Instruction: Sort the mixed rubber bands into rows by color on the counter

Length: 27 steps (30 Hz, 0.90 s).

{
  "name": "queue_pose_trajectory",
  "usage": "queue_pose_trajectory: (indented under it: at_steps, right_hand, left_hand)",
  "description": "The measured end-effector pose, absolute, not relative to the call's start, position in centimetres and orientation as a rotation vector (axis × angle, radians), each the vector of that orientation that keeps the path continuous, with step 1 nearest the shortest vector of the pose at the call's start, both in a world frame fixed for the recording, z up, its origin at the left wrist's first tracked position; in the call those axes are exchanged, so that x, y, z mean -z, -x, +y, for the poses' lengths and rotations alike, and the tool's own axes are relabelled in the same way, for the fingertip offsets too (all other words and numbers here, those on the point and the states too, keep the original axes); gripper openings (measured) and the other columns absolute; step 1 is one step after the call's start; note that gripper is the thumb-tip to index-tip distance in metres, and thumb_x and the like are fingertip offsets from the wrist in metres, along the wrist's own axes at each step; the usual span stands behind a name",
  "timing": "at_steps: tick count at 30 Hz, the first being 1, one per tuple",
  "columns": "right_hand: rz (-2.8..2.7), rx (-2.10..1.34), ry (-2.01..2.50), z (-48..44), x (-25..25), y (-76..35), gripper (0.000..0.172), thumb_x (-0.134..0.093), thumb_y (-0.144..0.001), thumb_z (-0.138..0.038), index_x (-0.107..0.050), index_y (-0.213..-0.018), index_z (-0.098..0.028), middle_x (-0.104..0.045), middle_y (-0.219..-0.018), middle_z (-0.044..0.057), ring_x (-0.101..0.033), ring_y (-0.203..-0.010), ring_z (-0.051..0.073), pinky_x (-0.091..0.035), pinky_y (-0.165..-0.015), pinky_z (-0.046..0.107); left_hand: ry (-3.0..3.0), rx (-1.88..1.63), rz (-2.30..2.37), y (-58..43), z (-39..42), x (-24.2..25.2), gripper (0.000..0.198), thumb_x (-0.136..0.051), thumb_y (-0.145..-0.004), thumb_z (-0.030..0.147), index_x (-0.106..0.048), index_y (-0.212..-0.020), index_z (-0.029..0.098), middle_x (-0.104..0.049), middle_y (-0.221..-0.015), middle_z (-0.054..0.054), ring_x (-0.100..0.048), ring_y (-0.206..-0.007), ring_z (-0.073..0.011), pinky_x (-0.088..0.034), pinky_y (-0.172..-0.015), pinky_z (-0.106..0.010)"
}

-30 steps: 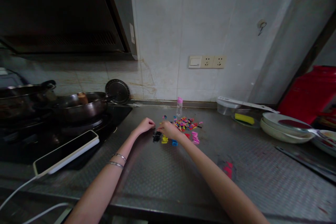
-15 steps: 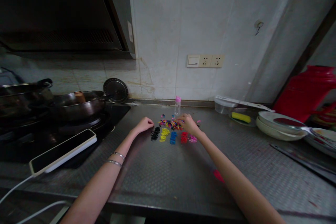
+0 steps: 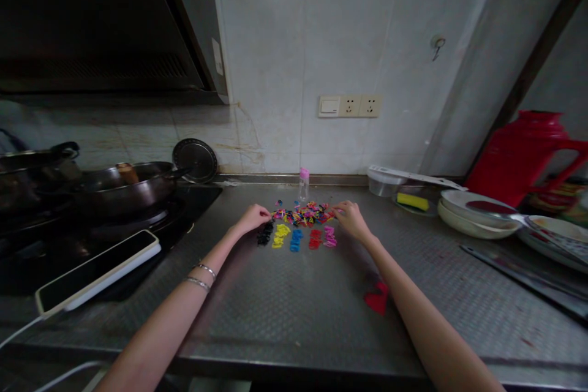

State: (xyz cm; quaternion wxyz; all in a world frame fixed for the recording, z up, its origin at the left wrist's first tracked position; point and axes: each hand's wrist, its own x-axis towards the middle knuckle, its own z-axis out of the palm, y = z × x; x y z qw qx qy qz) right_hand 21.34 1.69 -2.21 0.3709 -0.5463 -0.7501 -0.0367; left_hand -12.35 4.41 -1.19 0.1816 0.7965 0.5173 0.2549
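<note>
Grip of the left hand (image 3: 252, 219) is near nine o'clock of the mixed colourful pile (image 3: 302, 215); the right hand (image 3: 351, 220) is near three. Whether either grasps something or is released, I cannot tell. On the worktop (image 3: 266, 300), black pieces (image 3: 265, 234) lie at eight, blue pieces (image 3: 296, 241) at six.

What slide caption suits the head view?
Left hand and right hand flank a multicolored heap of small pieces behind five single-color piles on a gray counter.
</note>
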Motion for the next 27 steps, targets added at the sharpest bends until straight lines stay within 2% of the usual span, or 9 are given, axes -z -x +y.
queue_pose_trajectory:
  at_steps: [5,16,27]
  right_hand:
    - [-1.961,0.051,1.443,1.6,2.4,-21.4,0.032,-0.043,-0.081,-0.037,-0.068,-0.09,-0.019,-0.061,-0.087,0.008,-0.05,-0.086,0.018,-0.034,-0.08,0.029]
    - [-2.008,0.012,1.442,1.0,1.7,-21.0,0.03,-0.043,-0.082,-0.033,-0.067,-0.091,-0.017,-0.062,-0.092,0.009,-0.05,-0.09,0.018,-0.032,-0.084,0.029]
    - [-2.028,0.023,1.474,1.1,1.9,-20.9,0.029,-0.043,-0.082,-0.031,-0.066,-0.094,-0.017,-0.061,-0.094,0.009,-0.051,-0.09,0.017,-0.033,-0.083,0.028]
  left_hand:
    - [-2.289,-0.655,1.459,11.6,5.3,1.0,0.032,-0.058,-0.064,0.039,-0.07,-0.078,0.013,-0.067,-0.069,-0.006,-0.055,-0.059,-0.0141,-0.036,-0.055,-0.022]
    - [-2.315,-0.573,1.403,11.2,6.6,0.7,0.023,-0.056,-0.063,0.026,-0.071,-0.073,0.012,-0.067,-0.068,-0.007,-0.056,-0.061,-0.0152,-0.038,-0.058,-0.023]
    - [-2.201,-0.627,1.473,10.9,6.3,0.1,0.018,-0.056,-0.06,0.022,-0.069,-0.066,0.01,-0.064,-0.061,-0.005,-0.053,-0.056,-0.0131,-0.038,-0.055,-0.023]
